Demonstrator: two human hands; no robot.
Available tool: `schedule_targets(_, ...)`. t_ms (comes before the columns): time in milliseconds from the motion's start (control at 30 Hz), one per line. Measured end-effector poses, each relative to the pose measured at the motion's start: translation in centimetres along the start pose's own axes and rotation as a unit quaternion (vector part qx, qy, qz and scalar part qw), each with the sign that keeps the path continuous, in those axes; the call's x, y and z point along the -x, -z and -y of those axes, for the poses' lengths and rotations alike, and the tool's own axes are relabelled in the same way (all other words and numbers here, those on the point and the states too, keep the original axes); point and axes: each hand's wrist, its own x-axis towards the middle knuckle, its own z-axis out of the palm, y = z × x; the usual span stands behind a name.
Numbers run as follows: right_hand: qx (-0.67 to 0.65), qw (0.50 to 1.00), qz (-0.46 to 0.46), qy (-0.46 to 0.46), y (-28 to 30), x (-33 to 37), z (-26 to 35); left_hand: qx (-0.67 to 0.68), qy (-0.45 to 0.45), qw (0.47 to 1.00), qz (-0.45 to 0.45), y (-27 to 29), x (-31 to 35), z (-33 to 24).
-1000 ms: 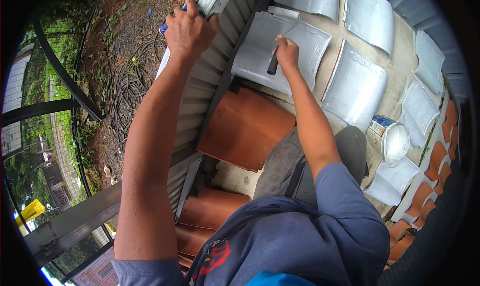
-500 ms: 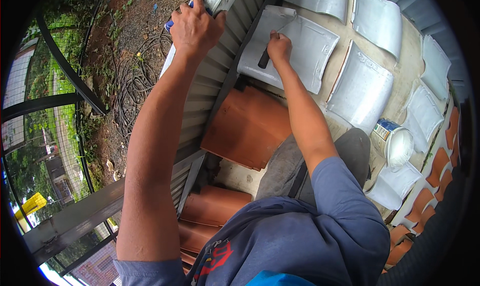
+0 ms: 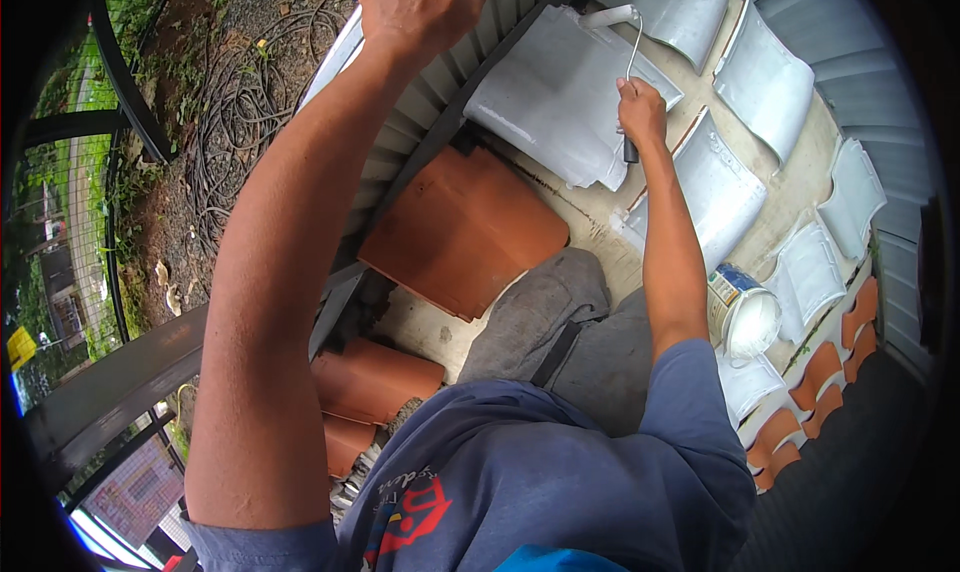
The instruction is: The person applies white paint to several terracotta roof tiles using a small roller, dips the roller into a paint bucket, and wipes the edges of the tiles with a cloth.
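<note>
Metal rail, upper left of centre, runs under the left hand, fingertips cropped, can't tell grip; grey-white tile, top centre, has the roller by its upper edge, best kept flat with even pressure, right hand's fingers wrapped round handle, paint bucket at right.

Here at the bottom of the frame it's a slate-blue T-shirt, softly creased, short-sleeved! Left sleeve at lower left, showing its hem; right sleeve right of lower centre. And there's the chest print: angular red shape, pale lettering. Above, patchy grey trousers, crossed by a black strip. Bright blue peeks in at the bottom edge!
</note>
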Motion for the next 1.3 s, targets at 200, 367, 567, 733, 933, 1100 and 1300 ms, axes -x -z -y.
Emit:
schedule_targets(200, 0.173, 0.975, -0.067, 0.123, 1.1, -2.7, -2.6, 0.016, -0.023, 0.999, -0.029, -0.6, -0.1, 0.0)
schedule_targets(367, 0.209, 0.97, -0.043, 0.118, 0.4, -2.8, -1.2, 0.004, -0.024, 0.999, -0.027, -0.7, 0.1, 0.1)
schedule_targets(567, 0.201, 0.973, -0.023, 0.114, 4.0, -4.2, -5.8, 0.001, -0.03, 0.999, -0.035, -0.8, -0.2, -0.3)
schedule_targets(733, 0.045, 0.983, 0.179, -0.012, 8.1, -7.2, -3.3, -0.017, 0.003, 0.999, 0.027, 0.3, -0.2, -0.2)
schedule_targets(933, 0.225, 0.943, 0.238, 0.056, 6.9, -14.0, 2.7, -0.002, -0.026, 0.999, -0.027, -0.9, -0.1, 0.3)
schedule_targets(1100, 0.24, 0.941, 0.221, 0.089, 4.2, -15.5, 4.3, -0.008, -0.024, 1.0, -0.018, -0.9, -0.2, 0.2)
schedule_targets(1300, 0.285, 0.938, 0.187, 0.064, 6.3, -14.6, 3.7, -0.012, -0.02, 1.0, -0.016, -0.3, -0.1, 0.5)
